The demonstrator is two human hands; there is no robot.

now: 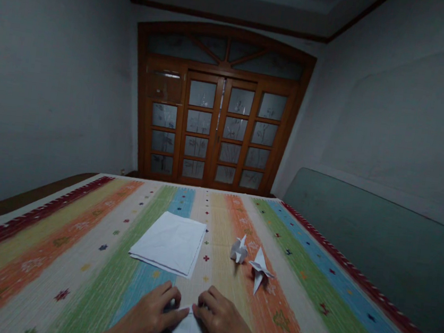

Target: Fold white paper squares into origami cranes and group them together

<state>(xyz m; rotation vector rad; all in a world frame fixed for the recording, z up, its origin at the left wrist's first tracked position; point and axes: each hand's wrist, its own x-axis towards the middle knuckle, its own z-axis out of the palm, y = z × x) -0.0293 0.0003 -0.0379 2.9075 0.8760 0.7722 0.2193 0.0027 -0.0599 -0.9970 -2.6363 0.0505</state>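
Observation:
A small folded piece of white paper (pixel 188 331) lies at the near edge of the view, between my two hands. My left hand (pixel 155 311) pinches its left side, the thumb resting on top near the upper corner. From the other side my right hand (pixel 220 321) grips the upper right part, thumb and curled fingers close to the left thumb. The paper's lower tip points toward me. Some of its edges are hidden under my fingers.
Beyond my hands lies a stack of white paper sheets (pixel 171 241). To the right stand two folded paper cranes (pixel 239 250). A striped cloth (pixel 112 282) covers the table. A green backrest (pixel 359 230) runs along the right, with wooden glazed doors (pixel 218 128) at the back.

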